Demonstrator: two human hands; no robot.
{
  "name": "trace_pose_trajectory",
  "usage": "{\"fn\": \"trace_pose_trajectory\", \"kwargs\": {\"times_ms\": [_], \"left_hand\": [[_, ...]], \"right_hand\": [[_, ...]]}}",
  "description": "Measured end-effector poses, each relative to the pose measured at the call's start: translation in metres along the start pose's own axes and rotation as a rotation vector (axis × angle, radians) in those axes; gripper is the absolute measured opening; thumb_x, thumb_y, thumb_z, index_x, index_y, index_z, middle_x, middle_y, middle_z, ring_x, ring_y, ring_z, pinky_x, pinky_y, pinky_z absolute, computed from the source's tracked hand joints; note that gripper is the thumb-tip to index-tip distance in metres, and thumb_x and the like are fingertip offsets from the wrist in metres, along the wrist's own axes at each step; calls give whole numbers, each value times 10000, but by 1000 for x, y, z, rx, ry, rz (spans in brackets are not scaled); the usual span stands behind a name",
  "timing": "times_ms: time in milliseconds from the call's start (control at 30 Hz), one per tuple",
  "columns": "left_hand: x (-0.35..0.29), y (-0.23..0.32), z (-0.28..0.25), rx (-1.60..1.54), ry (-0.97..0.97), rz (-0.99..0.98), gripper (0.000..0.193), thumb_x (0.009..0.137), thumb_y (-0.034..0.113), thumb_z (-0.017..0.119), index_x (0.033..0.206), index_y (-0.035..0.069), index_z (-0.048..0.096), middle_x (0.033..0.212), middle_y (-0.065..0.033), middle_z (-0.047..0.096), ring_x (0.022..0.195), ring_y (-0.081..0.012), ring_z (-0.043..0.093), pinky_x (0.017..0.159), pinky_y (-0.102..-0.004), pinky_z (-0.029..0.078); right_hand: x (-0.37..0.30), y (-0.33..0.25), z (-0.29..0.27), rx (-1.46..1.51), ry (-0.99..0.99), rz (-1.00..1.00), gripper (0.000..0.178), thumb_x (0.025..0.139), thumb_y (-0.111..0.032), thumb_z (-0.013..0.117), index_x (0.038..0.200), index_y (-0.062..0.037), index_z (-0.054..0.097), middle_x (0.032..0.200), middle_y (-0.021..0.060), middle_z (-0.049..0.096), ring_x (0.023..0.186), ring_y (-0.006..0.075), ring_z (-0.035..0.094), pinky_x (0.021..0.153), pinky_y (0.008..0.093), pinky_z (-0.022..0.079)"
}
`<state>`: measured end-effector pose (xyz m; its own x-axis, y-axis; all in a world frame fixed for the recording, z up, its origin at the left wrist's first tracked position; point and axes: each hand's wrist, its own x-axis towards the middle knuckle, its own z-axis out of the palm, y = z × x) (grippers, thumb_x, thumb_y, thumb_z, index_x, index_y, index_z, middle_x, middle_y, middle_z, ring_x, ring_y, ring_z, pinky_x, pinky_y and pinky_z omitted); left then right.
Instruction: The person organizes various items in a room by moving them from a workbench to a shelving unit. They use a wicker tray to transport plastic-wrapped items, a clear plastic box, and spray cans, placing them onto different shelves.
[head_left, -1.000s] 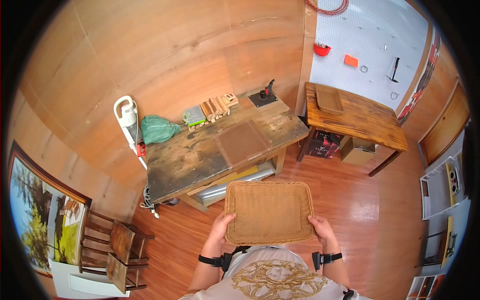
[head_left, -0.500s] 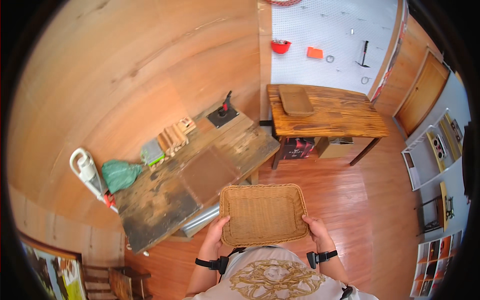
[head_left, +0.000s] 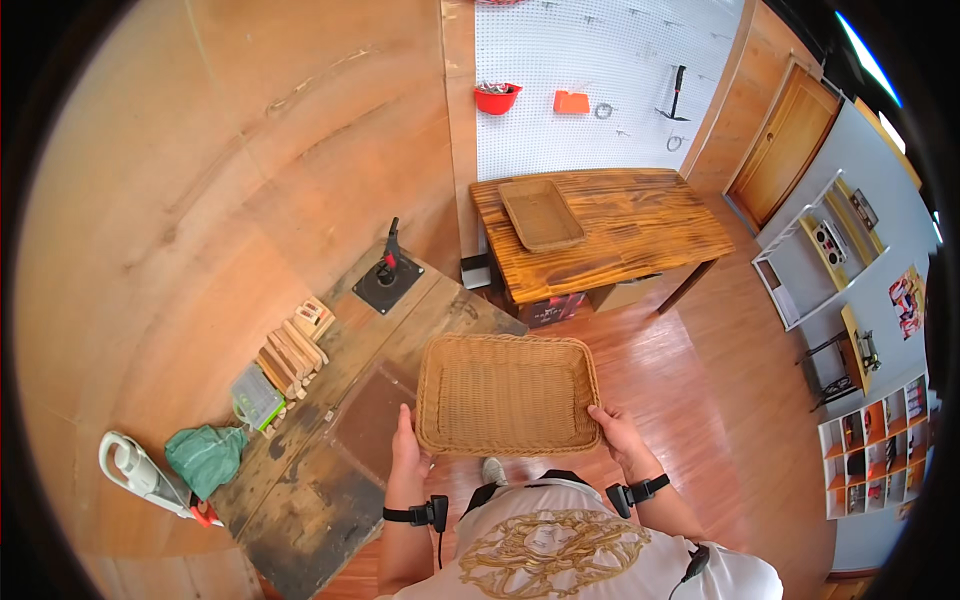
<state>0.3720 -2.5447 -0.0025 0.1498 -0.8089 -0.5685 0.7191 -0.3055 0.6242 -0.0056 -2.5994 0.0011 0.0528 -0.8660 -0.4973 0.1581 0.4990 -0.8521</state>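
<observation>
A shallow rectangular wicker basket [head_left: 508,395] is held level in front of my body, with nothing inside it. My left hand [head_left: 409,447] supports its near left corner, some of the fingers hidden beneath the basket. At the near right corner, my right hand [head_left: 619,434] grips the rim with the thumb on top. On the striped wooden table [head_left: 640,215] ahead lies a second wicker basket [head_left: 543,214], close to the table's left end.
To the left stands a worn workbench [head_left: 300,500] bearing wooden pieces [head_left: 290,350], a clear-and-green box [head_left: 257,397], a green bag [head_left: 205,458] and a black-based tool stand [head_left: 388,280]. A white handheld vacuum [head_left: 145,470] is at its far-left edge. Pegboard [head_left: 600,60] backs the table.
My body has turned right and come nearer the striped table. The basket has moved along in both hands, and more of the right-hand wall shows.
</observation>
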Motion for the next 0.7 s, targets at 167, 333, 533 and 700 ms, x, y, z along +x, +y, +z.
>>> {"fn": "trace_pose_trajectory", "kwargs": {"times_ms": [167, 333, 533, 700], "left_hand": [[15, -7, -13, 46, -43, -53, 600, 1006, 449, 434, 1371, -26, 423, 1274, -212, 588, 1128, -320, 611, 907, -446, 526], [13, -17, -34, 37, 60, -52, 553, 985, 343, 498, 1389, -26, 415, 1257, -224, 600, 1093, -316, 627, 893, -425, 537], [0, -10, -44, -62, 227, 59, 499, 973, 319, 523, 1355, 5, 456, 1212, -200, 632, 1051, -289, 648, 852, -396, 553], [1, -9, -38, -193, 409, 192, 454, 986, 299, 512, 1326, 0, 477, 1200, -211, 636, 1029, -285, 657, 809, -379, 561]], "right_hand": [[32, -9, 9, 1, 93, 26, 202, 964, -181, 587, 943, 12, 643, 852, 67, 687, 707, 152, 664, 621, 298, 551], [85, -29, 22, -111, 177, -23, 169, 959, -169, 576, 990, -9, 620, 842, 41, 663, 686, 151, 648, 602, 292, 555], [165, -57, 78, 63, 236, -52, 175, 951, -141, 548, 1055, -4, 577, 892, 65, 633, 683, 157, 617, 527, 285, 534], [279, -69, 110, 20, 213, -59, 211, 948, -123, 534, 1114, 6, 562, 1010, 122, 636, 790, 213, 658, 560, 324, 581]]}}
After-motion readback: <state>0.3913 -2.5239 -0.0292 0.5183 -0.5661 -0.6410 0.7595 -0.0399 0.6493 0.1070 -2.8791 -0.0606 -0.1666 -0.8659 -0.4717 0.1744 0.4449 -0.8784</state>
